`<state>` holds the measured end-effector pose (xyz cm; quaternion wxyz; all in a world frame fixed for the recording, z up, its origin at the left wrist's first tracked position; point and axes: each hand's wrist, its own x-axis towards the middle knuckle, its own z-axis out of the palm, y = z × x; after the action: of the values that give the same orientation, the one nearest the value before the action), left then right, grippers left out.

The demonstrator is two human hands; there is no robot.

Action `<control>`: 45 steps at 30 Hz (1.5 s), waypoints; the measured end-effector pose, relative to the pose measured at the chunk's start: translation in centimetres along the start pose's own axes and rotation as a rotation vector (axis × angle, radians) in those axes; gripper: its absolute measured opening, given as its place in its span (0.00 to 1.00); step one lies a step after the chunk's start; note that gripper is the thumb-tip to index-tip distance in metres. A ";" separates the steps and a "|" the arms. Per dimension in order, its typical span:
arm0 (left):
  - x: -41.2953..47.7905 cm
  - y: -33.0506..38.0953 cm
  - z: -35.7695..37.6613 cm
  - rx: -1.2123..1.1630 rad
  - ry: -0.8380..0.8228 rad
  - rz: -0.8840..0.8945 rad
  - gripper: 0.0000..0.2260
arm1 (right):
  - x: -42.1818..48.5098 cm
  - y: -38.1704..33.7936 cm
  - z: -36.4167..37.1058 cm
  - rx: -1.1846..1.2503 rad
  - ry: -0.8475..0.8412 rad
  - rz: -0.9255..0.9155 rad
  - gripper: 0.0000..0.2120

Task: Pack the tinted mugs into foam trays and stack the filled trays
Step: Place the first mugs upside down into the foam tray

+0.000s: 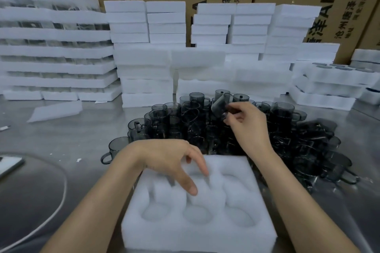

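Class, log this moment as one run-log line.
stage: picking | right hand: holds tinted mug | left hand: open over empty foam tray

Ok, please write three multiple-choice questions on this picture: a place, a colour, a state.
1. Where is the mug pile? A beyond the foam tray; B inside it; C under it.
2. What tint have the mugs? A pink; B grey; C green.
3. What does the right hand do? A rests open; B presses foam; C pinches a mug.
A: the pile lies past the tray's far edge. B: all look smoky grey. C: it pinches one tilted mug.
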<state>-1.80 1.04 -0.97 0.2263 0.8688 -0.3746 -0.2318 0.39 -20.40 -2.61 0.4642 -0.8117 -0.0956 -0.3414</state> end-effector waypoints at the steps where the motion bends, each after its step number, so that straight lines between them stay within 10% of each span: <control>1: 0.1 0.2 0.3 -0.011 -0.001 0.001 0.15 | 0.2 -0.2 -0.3 0.057 0.003 0.022 0.10; 18: 2.3 0.7 3.2 -0.027 0.268 0.174 0.07 | 0.2 -4.7 -3.5 0.809 -0.335 0.197 0.08; 25: 2.5 0.5 3.5 -0.056 0.365 0.217 0.07 | -2.4 -4.4 0.8 0.377 -0.144 0.083 0.07; 37: 3.7 -0.2 2.8 -0.809 1.055 0.044 0.11 | -2.7 -1.7 0.7 0.488 -0.160 0.120 0.05; 45: 0.0 -1.9 0.6 -0.441 0.707 0.131 0.19 | -3.9 -2.3 0.8 0.449 -0.510 -0.016 0.04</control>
<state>-1.11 2.10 -2.46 0.5357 0.7999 -0.2698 0.0210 -3.25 -17.87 -3.77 0.5898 -0.7475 -0.2880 -0.1017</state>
